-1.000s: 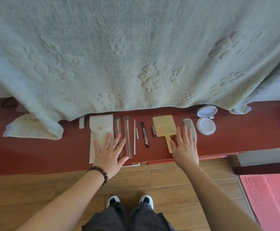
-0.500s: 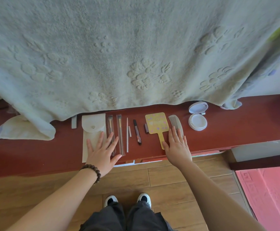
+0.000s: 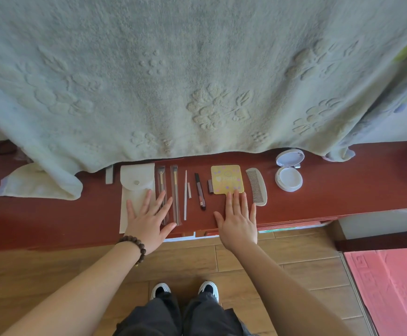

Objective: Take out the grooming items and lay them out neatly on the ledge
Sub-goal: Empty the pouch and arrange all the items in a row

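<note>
Both hands lie flat with fingers spread, gripping nothing, on the red ledge, the left hand over the white pouch and brushes, the right hand covering the yellow mirror handle beside the comb.

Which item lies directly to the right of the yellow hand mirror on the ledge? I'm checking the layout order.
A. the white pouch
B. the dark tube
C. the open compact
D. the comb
D: the comb lies just right of the yellow hand mirror, with the open compact farther right and the white pouch and dark tube to the mirror's left.
</note>
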